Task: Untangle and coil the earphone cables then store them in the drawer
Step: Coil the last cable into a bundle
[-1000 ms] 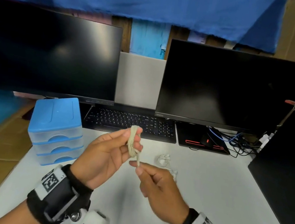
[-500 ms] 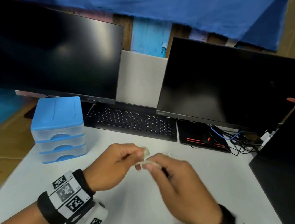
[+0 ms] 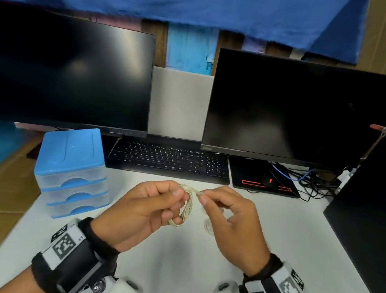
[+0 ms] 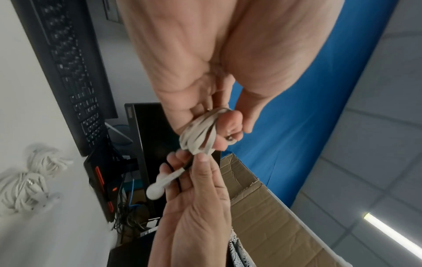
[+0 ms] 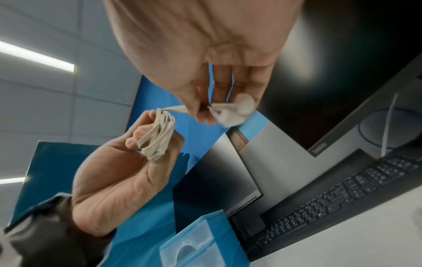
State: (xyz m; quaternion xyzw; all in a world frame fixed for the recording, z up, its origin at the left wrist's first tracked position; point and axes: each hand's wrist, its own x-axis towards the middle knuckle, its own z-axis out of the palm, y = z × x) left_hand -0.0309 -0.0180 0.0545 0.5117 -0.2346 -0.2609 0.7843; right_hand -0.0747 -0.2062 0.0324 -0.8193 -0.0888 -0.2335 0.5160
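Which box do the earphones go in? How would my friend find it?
Start at the left monitor. Just below its right corner, on the white desk left of the black keyboard, stands the drawer box. It alone is see-through plastic, with a blue lid and three stacked drawers.

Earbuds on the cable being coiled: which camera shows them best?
The left wrist view: one white earbud lies clear in the right hand, below the coil. The right wrist view shows the earbuds blurred. In the head view the fingers hide them.
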